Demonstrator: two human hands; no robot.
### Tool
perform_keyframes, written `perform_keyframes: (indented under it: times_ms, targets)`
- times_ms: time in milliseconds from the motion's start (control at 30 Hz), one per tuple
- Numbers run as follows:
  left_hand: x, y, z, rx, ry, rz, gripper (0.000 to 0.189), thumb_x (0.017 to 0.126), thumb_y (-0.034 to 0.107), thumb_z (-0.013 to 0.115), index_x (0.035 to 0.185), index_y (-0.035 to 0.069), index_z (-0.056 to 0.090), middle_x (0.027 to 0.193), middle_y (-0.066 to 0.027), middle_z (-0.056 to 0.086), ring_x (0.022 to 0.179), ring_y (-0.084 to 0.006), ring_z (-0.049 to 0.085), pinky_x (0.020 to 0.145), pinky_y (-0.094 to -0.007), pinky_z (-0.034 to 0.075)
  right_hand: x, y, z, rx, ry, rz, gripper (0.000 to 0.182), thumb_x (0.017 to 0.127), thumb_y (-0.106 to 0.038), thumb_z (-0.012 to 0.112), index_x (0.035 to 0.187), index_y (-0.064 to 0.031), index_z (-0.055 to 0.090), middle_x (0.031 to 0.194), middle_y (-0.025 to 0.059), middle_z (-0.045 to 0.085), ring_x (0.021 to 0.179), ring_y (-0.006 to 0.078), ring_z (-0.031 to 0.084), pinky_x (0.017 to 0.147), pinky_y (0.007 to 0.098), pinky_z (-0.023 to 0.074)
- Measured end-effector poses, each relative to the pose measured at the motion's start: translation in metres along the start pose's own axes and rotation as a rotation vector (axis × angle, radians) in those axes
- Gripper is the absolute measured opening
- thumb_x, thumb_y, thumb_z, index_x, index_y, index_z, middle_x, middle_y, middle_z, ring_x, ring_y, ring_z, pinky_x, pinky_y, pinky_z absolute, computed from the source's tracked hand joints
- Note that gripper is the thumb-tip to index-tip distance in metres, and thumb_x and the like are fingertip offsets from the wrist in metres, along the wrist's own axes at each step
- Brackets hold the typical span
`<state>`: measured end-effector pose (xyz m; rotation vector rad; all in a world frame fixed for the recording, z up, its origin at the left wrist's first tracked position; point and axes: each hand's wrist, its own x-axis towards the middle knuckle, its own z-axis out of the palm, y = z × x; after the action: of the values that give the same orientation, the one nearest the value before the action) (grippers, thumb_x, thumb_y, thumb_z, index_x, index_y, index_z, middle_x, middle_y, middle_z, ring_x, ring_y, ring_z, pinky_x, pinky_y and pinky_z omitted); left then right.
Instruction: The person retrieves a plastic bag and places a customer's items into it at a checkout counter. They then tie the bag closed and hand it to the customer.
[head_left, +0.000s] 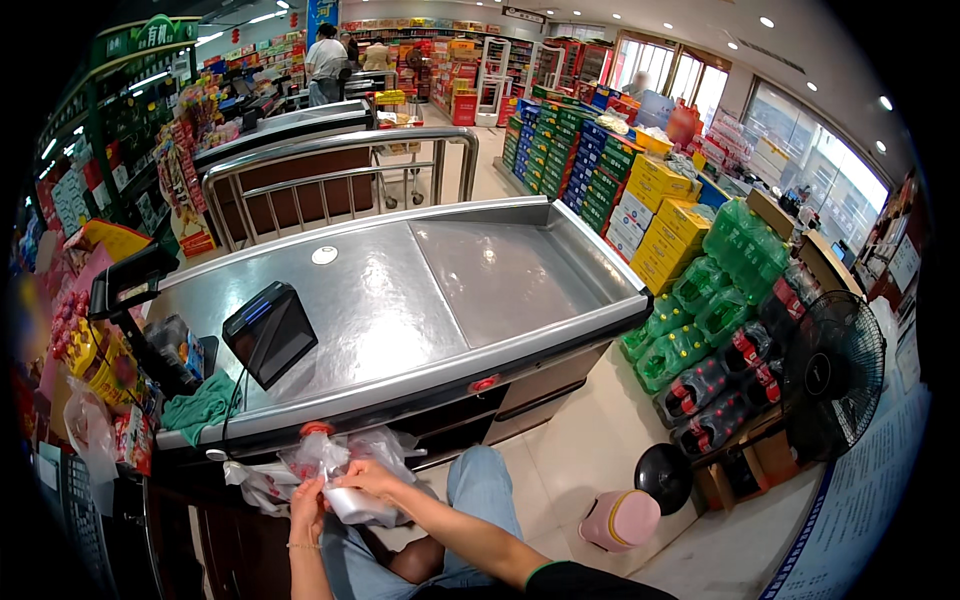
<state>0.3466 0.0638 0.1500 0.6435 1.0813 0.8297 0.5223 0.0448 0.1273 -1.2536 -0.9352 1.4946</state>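
My left hand (308, 504), with a thin bracelet at the wrist, pinches the edge of translucent plastic bags (322, 455) in front of the checkout counter. Close beside it on the right, my right hand (365, 481) has its fingers closed on the same thin plastic, just above a whitish roll of plastic bags (361, 506) near my lap. More bags hang from the counter's near side, around a red round fitting (316, 428). The metal checkout counter (360, 277) stretches beyond both hands, carrying a black display screen (271, 335) and a green cloth (201, 407).
Stacked drink packs (720, 300) stand to the right beside a black fan (832, 375). A pink bin (619, 520) is on the floor. Steel railings (337, 139) run behind the counter; a person (326, 64) stands farther back. A keyboard (77, 487) lies at lower left.
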Motion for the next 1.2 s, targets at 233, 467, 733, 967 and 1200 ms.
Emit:
perform_keyframes:
  times_ms: [233, 467, 733, 967, 1200]
  targets:
    - [-0.038, 0.033, 0.039, 1.494, 0.052, 1.119, 0.01, 0.072, -0.001, 0.058, 0.079, 0.003, 0.052, 0.083, -0.0138, 0.051, 0.079, -0.0309, 0.054, 0.065, -0.0377, 0.044, -0.01, -0.01, -0.001, -0.37, 0.037, -0.086, 0.015, 0.078, -0.013, 0.065, 0.071, -0.0007, 0.059, 0.063, 0.0113, 0.059, 0.058, 0.0157, 0.056, 0.053, 0.0314, 0.0441]
    - [-0.024, 0.043, 0.011, 1.906, 0.287, 1.047, 0.012, 0.076, 0.016, 0.056, 0.077, 0.01, 0.066, 0.084, -0.0118, 0.053, 0.085, -0.0281, 0.052, 0.072, -0.0386, 0.04, -0.015, -0.048, -0.009, -0.853, 0.012, -0.106, 0.022, 0.078, -0.017, 0.053, 0.075, -0.0006, 0.066, 0.073, 0.0229, 0.061, 0.071, 0.0378, 0.063, 0.068, 0.0457, 0.0487]
    - [-0.031, 0.033, 0.011, 1.67, -0.069, -0.09, 0.061, 0.092, 0.054, 0.03, 0.141, 0.018, 0.034, 0.109, -0.0169, 0.065, 0.1, -0.038, 0.062, 0.089, -0.0477, 0.045, -0.019, -0.029, -0.008, -0.776, 0.021, -0.091, 0.017, 0.067, -0.018, 0.071, 0.07, -0.0022, 0.063, 0.069, 0.0163, 0.064, 0.067, 0.0282, 0.064, 0.062, 0.038, 0.0487]
    - [-0.037, 0.011, 0.048, 1.116, 0.174, 0.389, 0.054, 0.087, 0.048, 0.054, 0.111, 0.0, 0.061, 0.091, -0.0208, 0.066, 0.086, -0.0339, 0.064, 0.076, -0.0383, 0.048, -0.021, -0.036, 0.004, -0.832, -0.062, -0.166, 0.021, 0.073, -0.019, 0.065, 0.081, 0.0003, 0.067, 0.073, 0.0151, 0.066, 0.067, 0.0232, 0.064, 0.062, 0.0357, 0.0482]
    - [0.01, -0.044, 0.012, 0.348, 0.301, 0.382, 0.015, 0.085, 0.016, 0.065, 0.079, 0.001, 0.065, 0.068, -0.0001, 0.06, 0.061, -0.0073, 0.052, 0.056, -0.0226, 0.041, -0.008, -0.003, -0.005, -0.573, 0.152, -0.19, 0.02, 0.084, -0.018, 0.061, 0.087, -0.0002, 0.07, 0.072, 0.0126, 0.068, 0.064, 0.0169, 0.063, 0.06, 0.0314, 0.0488]
